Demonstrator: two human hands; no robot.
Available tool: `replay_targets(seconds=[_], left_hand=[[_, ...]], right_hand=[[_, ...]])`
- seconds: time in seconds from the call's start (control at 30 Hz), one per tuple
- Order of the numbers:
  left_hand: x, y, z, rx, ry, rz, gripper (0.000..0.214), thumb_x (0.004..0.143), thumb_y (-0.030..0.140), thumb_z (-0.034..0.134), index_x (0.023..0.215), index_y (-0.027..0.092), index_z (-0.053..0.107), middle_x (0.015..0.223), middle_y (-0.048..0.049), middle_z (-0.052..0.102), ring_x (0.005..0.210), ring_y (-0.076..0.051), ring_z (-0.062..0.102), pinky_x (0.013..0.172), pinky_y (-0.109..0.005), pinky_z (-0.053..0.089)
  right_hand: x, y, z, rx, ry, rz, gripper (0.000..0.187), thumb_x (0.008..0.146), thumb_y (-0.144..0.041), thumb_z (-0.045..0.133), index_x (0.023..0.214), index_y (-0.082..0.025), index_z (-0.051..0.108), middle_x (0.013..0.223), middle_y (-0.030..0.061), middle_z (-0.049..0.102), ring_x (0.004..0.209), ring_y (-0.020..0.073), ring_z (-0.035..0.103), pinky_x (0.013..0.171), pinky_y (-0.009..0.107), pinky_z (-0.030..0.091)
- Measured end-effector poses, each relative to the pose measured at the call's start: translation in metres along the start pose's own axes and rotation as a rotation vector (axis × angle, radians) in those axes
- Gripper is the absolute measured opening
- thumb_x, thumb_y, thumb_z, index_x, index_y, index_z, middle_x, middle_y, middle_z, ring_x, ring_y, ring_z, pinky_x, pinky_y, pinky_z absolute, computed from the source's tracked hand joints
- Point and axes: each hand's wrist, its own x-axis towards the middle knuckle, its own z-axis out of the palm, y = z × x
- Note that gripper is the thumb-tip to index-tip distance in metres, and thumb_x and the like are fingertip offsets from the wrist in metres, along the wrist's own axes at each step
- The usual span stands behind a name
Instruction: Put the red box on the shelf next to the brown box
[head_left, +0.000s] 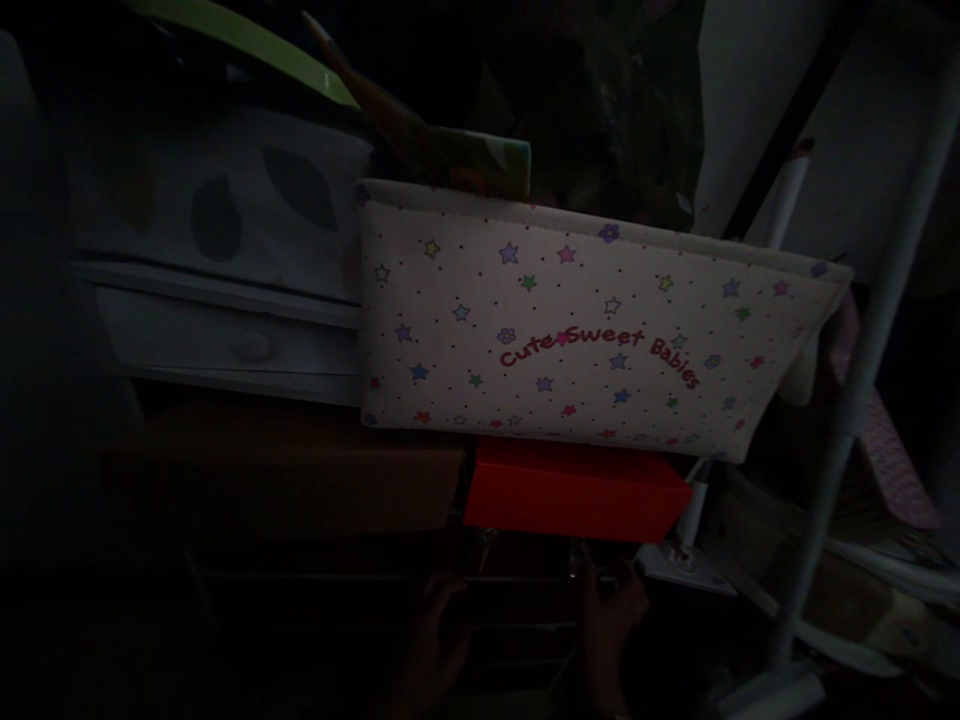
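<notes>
Two hands (525, 630), dim, below red box (574, 490)

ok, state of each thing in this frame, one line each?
left hand: low in the dark, fingers curled, grip unclear
right hand: raised just under the red box, grip unclear
red box: closed, lying flat beneath the star-print pad
star-print pad: folded, standing on its long edge, tilted
white drawer: shut
brown box: closed, left of the red box

Dim home storage corner: baby mat (592, 330) (star print), stacked boxes (574, 490), white drawer (225, 345).
</notes>
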Motion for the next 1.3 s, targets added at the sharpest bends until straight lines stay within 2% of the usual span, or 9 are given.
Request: replay_targets(seconds=[0.1,0.3,0.43,0.57,0.63,0.73,0.87,1.13,1.3], left_hand=[[-0.001,-0.003,0.007,0.027,-0.018,0.014,0.041,0.078,0.016,0.052,0.118,0.023,0.057,0.133,-0.0113,0.049,0.126,-0.028,0.046,0.109,-0.052,0.036],[-0.001,-0.003,0.013,0.022,-0.023,0.063,0.042,0.078,0.013,0.052,0.118,0.025,0.056,0.142,-0.0098,0.042,0.133,-0.027,0.040,0.111,-0.052,0.034],[-0.003,0.005,0.009,0.026,-0.044,0.027,0.046,0.077,0.012,0.051,0.121,0.023,0.055,0.149,-0.0115,0.036,0.137,-0.027,0.035,0.114,-0.052,0.030],[-0.003,0.014,0.006,0.040,-0.072,0.009,0.047,0.075,0.010,0.051,0.121,0.019,0.056,0.149,-0.0143,0.037,0.138,-0.028,0.036,0.114,-0.052,0.031],[-0.002,0.015,0.005,0.051,-0.078,0.000,0.047,0.074,0.010,0.052,0.120,0.020,0.056,0.149,-0.0137,0.038,0.138,-0.028,0.037,0.115,-0.051,0.031],[-0.002,0.013,0.007,0.064,-0.085,-0.003,0.047,0.074,0.011,0.053,0.119,0.021,0.057,0.149,-0.0126,0.038,0.138,-0.028,0.037,0.114,-0.051,0.032],[-0.002,0.007,0.009,0.047,-0.083,0.035,0.049,0.076,0.011,0.052,0.123,0.023,0.054,0.151,-0.0115,0.035,0.138,-0.026,0.036,0.113,-0.050,0.033],[-0.006,0.016,0.015,0.013,-0.245,0.034,0.063,0.073,0.008,0.051,0.135,0.018,0.048,0.156,-0.0143,0.030,0.144,-0.026,0.028,0.117,-0.052,0.026],[-0.007,0.003,0.031,-0.138,-0.305,0.092,0.076,0.073,0.012,0.058,0.144,0.023,0.037,0.158,-0.0100,0.026,0.145,-0.025,0.024,0.119,-0.047,0.022]], right_hand=[[0.009,0.020,0.006,-0.083,-0.142,-0.075,0.062,0.062,-0.037,0.058,0.116,-0.006,0.056,0.118,0.0257,0.059,0.115,0.0414,0.051,0.098,0.059,0.039],[0.003,0.037,0.017,-0.215,-0.333,-0.137,0.070,0.063,-0.021,0.048,0.133,-0.017,0.046,0.140,0.0212,0.049,0.135,0.0484,0.032,0.094,0.078,0.028],[0.006,0.036,0.011,-0.208,-0.379,-0.226,0.063,0.066,-0.025,0.055,0.129,-0.018,0.050,0.130,0.0195,0.058,0.126,0.0397,0.046,0.101,0.062,0.034],[0.001,0.012,0.006,-0.136,-0.408,-0.271,0.075,0.067,-0.051,0.068,0.130,-0.017,0.048,0.121,0.0188,0.061,0.116,0.0376,0.053,0.100,0.055,0.038],[-0.005,-0.006,0.004,-0.045,-0.415,-0.197,0.080,0.067,-0.059,0.067,0.133,-0.018,0.045,0.126,0.0183,0.058,0.119,0.0354,0.051,0.101,0.050,0.038],[-0.012,-0.027,0.002,0.164,-0.445,0.032,0.077,0.071,-0.063,0.061,0.133,-0.020,0.045,0.133,0.0151,0.053,0.127,0.0309,0.047,0.106,0.044,0.036],[-0.015,-0.036,0.001,0.338,-0.462,0.338,0.078,0.072,-0.070,0.055,0.131,-0.019,0.046,0.131,0.0139,0.057,0.126,0.0314,0.049,0.105,0.044,0.036],[-0.023,-0.053,0.008,0.417,-0.473,0.352,0.075,0.071,-0.070,0.055,0.122,-0.015,0.052,0.131,0.0148,0.058,0.126,0.0295,0.049,0.107,0.040,0.036],[-0.038,-0.065,0.021,0.446,-0.493,0.367,0.083,0.067,-0.070,0.059,0.127,-0.014,0.046,0.130,0.0180,0.058,0.123,0.0308,0.053,0.105,0.042,0.040]])
